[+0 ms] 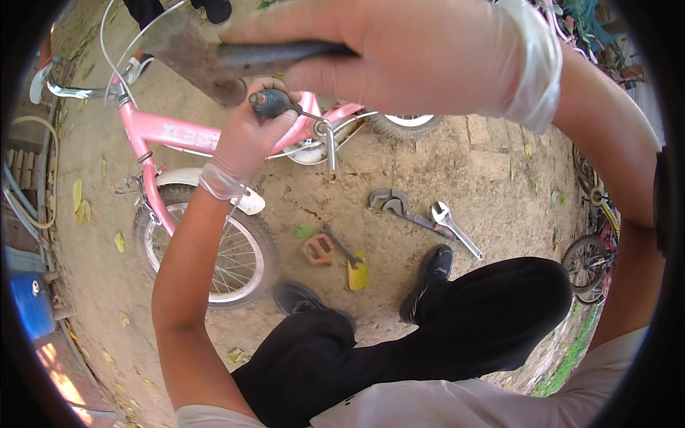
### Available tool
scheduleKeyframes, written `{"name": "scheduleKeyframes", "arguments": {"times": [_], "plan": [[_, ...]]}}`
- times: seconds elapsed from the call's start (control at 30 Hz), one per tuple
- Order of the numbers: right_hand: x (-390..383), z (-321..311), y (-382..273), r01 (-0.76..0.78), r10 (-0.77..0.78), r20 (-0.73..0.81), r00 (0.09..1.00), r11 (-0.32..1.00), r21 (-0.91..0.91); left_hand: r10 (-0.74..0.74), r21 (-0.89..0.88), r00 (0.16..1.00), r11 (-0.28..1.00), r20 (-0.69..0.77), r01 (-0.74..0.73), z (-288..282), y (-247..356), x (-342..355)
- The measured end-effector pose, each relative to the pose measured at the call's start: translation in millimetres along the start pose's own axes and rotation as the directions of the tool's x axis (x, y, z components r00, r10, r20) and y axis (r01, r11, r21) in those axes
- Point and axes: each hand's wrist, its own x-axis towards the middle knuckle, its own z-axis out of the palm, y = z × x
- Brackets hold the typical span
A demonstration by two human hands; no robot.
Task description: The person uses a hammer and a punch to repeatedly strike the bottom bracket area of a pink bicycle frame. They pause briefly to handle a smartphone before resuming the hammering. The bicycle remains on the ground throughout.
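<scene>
My right hand (435, 53), in a translucent glove, is closed round the dark handle of a hammer (189, 57). The hammer's broad metal head is motion-blurred and hangs close over my left hand. My left hand (246, 139), gloved too, grips the blue handle of a screwdriver (273, 104). Its thin shaft points right toward the crank area of a pink bicycle (175, 132); whether the tip touches there I cannot tell. A silver crank arm (332, 153) hangs down with no pedal on it. The bicycle stands upright, its front wheel (232, 250) beside my left forearm.
On the dirt ground lie an orange pedal (317, 250), a small spanner (342, 244), an adjustable wrench (457, 230) and a dark pipe wrench (401, 207). My shoes (432, 278) are just nearer. A blue barrel (32, 305) stands at left, other bicycles (586, 264) at right. Another person's legs (146, 11) show far left.
</scene>
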Motion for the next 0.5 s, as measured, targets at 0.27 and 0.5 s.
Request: {"name": "scheduleKeyframes", "arguments": {"times": [0.27,0.5], "plan": [[8,10,19,-0.012,0.012,-0.012,1.0,1.0,0.006,0.055,0.043,0.993,0.997,0.102,-0.06,-19,-8,23],[11,8,28,-0.161,0.182,-0.098,0.978,0.968,0.195,0.037,-0.059,0.989,0.998,0.14,-0.029,-23,-12,43]]}}
